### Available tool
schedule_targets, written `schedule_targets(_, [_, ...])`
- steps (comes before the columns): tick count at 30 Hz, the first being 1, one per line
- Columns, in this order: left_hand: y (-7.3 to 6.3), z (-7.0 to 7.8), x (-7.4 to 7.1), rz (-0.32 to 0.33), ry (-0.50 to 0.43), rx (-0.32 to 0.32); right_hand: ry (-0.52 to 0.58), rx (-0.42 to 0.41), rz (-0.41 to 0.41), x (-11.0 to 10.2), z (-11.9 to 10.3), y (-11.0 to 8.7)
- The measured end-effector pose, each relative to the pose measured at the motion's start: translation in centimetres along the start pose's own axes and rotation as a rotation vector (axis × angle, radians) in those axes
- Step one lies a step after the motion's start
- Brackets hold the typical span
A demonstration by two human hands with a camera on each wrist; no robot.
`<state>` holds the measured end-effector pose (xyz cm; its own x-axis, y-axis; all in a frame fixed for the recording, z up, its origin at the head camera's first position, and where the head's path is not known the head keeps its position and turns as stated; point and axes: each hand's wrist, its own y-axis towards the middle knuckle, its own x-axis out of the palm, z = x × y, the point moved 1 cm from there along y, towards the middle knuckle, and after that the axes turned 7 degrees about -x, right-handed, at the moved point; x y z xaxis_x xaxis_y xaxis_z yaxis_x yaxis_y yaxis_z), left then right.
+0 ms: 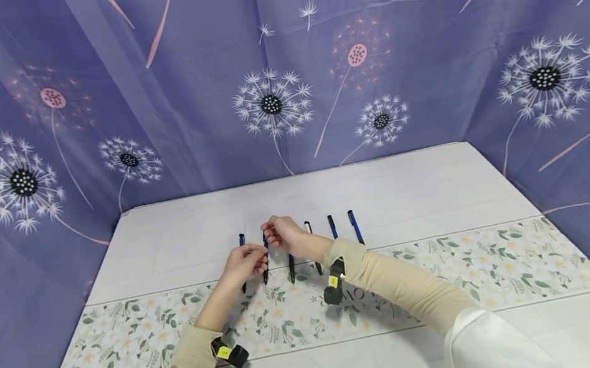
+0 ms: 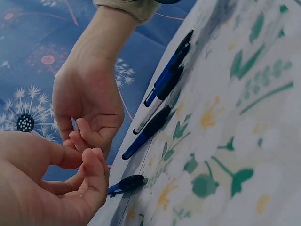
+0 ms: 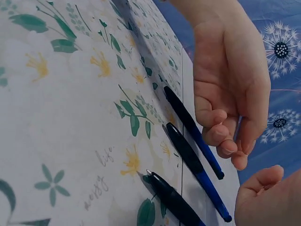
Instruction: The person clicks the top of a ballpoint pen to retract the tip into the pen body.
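My left hand (image 1: 243, 264) hovers over the two leftmost pens, its fingers loosely bent with nothing seen between them. Close beside it, the right hand (image 1: 286, 235) is raised above the row, fingers also loosely curled and holding nothing visible. Between the hands lies a blue pen (image 1: 265, 270) with a black grip, partly covered by the left fingertips. The leftmost blue pen (image 1: 242, 240) is partly hidden behind the left hand. In the left wrist view, the fingertips of both hands nearly meet above a blue pen (image 2: 126, 185). The right wrist view shows dark-gripped pens (image 3: 190, 150) below the left hand.
To the right lie a dark-gripped pen (image 1: 292, 269), a white-barrelled pen (image 1: 308, 227) and two blue pens, one of them outermost (image 1: 356, 229). A floral strip (image 1: 482, 264) crosses the white table (image 1: 192, 217). A dandelion-print curtain (image 1: 196, 128) stands behind.
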<state>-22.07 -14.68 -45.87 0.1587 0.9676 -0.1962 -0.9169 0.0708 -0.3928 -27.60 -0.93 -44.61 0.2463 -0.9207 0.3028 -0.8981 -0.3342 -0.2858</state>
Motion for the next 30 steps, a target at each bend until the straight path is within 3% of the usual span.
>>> schedule_targets(4, [0.2, -0.1, 0.0, -0.072, -0.093, -0.016, 0.041, 0.012, 0.003, -0.1, -0.4, -0.1])
schedule_targets(11, [0.2, 0.1, 0.4, -0.136, -0.116, -0.046, 0.071, 0.011, 0.029, -0.4, -1.0, -0.1])
schedule_targets(19, [0.3, -0.1, 1.1, -0.158, -0.145, -0.06, 0.0, -0.003, 0.1, -1.4, -1.6, 0.2])
schedule_targets(27, [0.0, 0.1, 1.6, -0.16, -0.113, 0.036, -0.035, 0.005, 0.162, -2.2, -1.9, 0.5])
schedule_targets(30, [0.0, 0.3, 1.8, -0.134, -0.07, 0.024, -0.06, 0.011, 0.187, -2.5, -1.9, 0.6])
